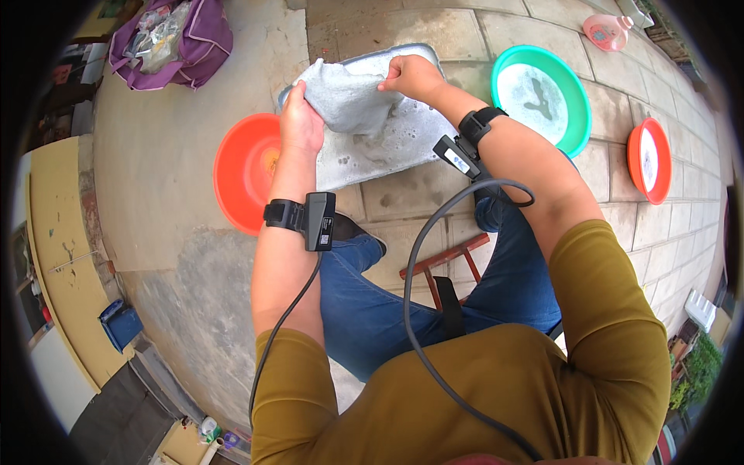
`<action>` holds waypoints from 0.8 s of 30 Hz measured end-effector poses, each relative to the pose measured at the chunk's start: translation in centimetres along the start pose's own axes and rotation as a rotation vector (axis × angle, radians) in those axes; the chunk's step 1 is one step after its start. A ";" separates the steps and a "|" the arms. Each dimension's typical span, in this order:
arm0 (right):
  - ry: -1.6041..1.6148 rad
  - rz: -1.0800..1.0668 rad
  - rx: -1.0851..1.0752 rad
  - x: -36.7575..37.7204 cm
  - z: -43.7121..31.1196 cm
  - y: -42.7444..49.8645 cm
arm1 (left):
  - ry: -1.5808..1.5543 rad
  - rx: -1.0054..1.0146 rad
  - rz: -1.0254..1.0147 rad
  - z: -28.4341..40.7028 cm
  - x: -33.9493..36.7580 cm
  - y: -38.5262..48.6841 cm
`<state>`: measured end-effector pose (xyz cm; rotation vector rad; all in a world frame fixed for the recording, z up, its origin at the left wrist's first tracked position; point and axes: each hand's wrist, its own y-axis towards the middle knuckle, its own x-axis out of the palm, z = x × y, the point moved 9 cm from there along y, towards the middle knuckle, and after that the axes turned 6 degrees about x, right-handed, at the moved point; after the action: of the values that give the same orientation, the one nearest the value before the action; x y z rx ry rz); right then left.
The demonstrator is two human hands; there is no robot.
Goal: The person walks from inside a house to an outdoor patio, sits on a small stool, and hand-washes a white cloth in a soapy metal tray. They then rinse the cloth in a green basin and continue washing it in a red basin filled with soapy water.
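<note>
A wet, suds-covered grey cloth [349, 99] is stretched between my two hands. My left hand [301, 119] grips its left edge, with the thumb at the upper corner. Fingertips of my right hand [414, 77] pinch the cloth's right side. Beneath it lies a large rectangular tub [407, 165] filled with white foam, and the cloth's lower part hangs down to the suds. Whether other cloth lies under the foam is hidden.
An orange basin [241, 174] stands left of the tub, partly behind my left forearm. To the right are a green basin [581, 110] with sudsy water, a smaller orange basin [635, 165] and a pink jug [604, 32]. A purple bag [203, 46] sits at upper left.
</note>
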<state>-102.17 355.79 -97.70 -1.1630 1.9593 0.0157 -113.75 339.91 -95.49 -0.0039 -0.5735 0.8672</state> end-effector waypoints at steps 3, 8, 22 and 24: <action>0.029 -0.092 0.008 0.5 0.0 0.2 | 0.038 0.030 0.043 -0.1 -1.0 0.0; 0.033 -0.134 -0.003 1.0 0.0 0.4 | 0.094 0.110 0.158 0.3 -2.3 -0.1; 0.586 -0.337 0.265 5.3 2.4 0.3 | 1.480 -0.062 -0.001 -2.2 -4.4 -0.3; 0.716 -0.338 0.334 5.8 2.6 0.1 | 1.547 -0.117 -0.022 -2.7 -4.2 -0.5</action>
<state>-101.88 352.67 -103.25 -1.3635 2.1985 -0.9878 -114.19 337.21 -99.66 -0.7118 0.8281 0.5786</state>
